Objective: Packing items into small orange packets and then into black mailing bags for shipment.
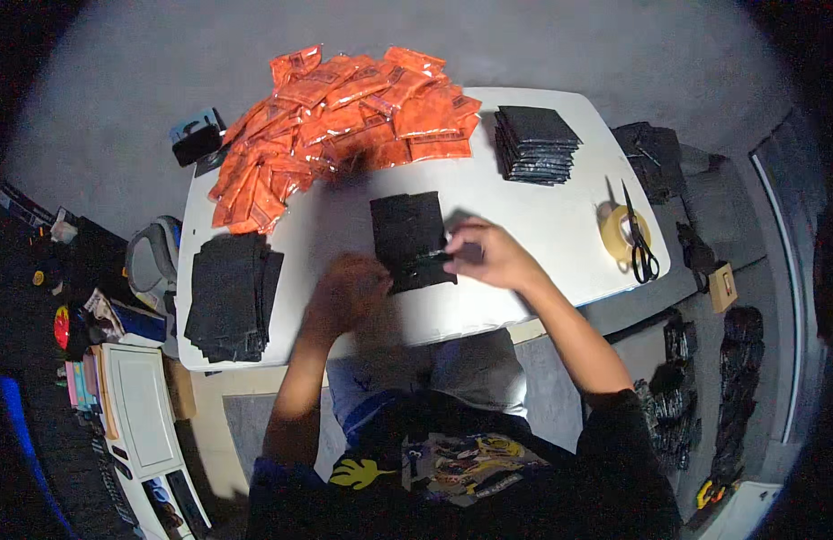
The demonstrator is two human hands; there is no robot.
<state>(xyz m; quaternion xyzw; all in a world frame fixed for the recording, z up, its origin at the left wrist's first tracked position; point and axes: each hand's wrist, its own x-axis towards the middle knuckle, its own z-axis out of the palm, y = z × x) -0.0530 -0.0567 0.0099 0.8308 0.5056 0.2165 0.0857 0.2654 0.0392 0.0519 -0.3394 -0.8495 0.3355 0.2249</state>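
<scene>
A black plastic bag (408, 236) lies flat on the white table (335, 223) in front of me. At its right edge is my right hand (480, 253), fingers bent and touching a shiny part of the bag; whether they pinch it is unclear. My left hand (352, 293), blurred and in shadow, hovers by the lower left corner. A pile of orange packets in clear plastic (349, 115) covers the far left. Flat black bags (228, 300) are stacked at the left, and a neat stack of folded black packages (538, 145) stands at the far right.
Black scissors (636, 236) lie over a roll of tape (615, 233) near the table's right edge. A phone (190, 145) is at the far left corner. Beyond the right side are a grey sofa (720, 206), a small box (723, 288) and more black packages (737, 378); a white cabinet (143, 408) stands lower left.
</scene>
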